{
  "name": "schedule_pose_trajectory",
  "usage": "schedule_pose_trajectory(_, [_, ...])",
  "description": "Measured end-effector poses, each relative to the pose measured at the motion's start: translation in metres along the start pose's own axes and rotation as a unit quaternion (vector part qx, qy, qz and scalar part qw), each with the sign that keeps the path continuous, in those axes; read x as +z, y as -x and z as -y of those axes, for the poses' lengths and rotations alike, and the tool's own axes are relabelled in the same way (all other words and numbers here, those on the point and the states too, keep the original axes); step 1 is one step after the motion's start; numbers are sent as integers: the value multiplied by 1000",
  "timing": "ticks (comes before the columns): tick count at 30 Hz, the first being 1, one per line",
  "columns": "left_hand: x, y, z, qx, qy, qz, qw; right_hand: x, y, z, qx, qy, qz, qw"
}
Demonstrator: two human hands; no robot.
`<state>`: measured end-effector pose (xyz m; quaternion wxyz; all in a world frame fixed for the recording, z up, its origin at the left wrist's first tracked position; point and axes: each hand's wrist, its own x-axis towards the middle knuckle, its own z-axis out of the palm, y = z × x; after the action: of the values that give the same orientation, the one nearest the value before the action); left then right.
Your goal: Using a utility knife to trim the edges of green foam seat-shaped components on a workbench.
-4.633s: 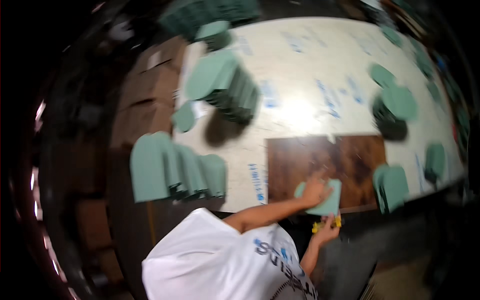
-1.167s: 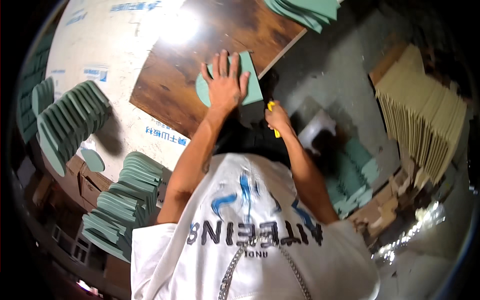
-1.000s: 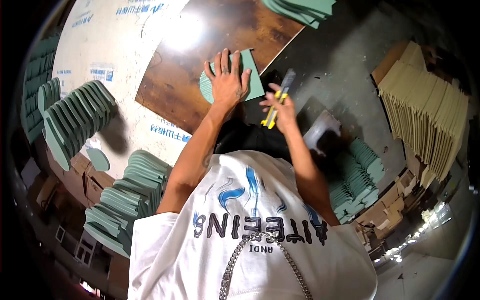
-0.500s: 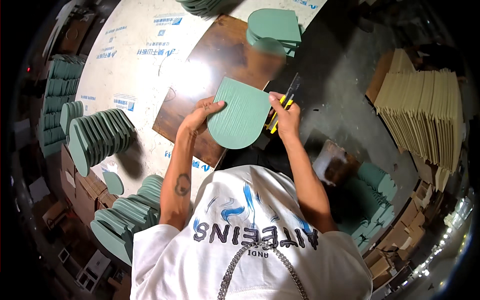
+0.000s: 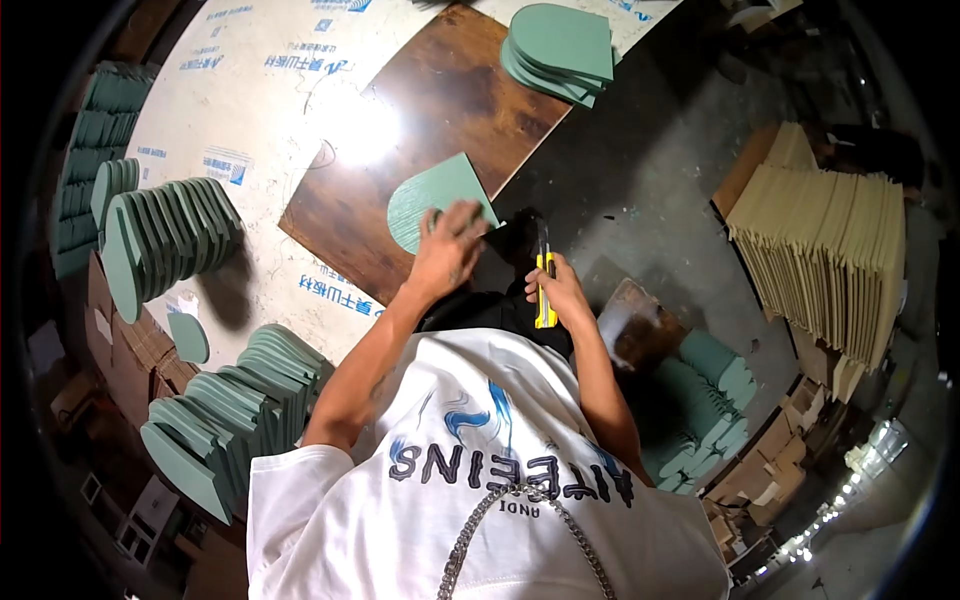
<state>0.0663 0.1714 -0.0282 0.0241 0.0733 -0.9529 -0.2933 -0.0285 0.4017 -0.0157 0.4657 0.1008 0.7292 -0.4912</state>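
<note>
A pale green panel [image 5: 418, 205] with one rounded end lies on the brown wooden board [image 5: 330, 225] near its front right edge. My left hand [image 5: 448, 250] is over the panel's near side, fingers apart and blurred by motion; whether they touch it I cannot tell. Off the board's edge, to the right, my right hand [image 5: 562, 292] is closed around a yellow utility knife [image 5: 545, 290]. Its dark blade end points away from me. At the board's far right corner rests a small pile of similar green panels [image 5: 560, 50].
White printed sheeting [image 5: 220, 110] covers the table under the board. Rows of green panels [image 5: 175, 240] stand at left, with more nearer me [image 5: 235, 405]. One small green piece [image 5: 188, 337] lies between them. Right of me are a tall beige panel stack [image 5: 815, 260] and green panels [image 5: 705, 400] lower down.
The green panel, held in both hands before, now lies on the board. My left hand has shifted over its near side. My right hand has let go of the panel and lowered with the knife.
</note>
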Motion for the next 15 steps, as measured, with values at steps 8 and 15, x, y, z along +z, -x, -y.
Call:
schedule_pose_trajectory(8, [34,-53,49,-139,-143,-198,960,31,2,100,-63,376,72,922])
schedule_pose_trajectory(15, [41,-49,41,-165,-155,-195,954,42,3,113,-5,413,112,904])
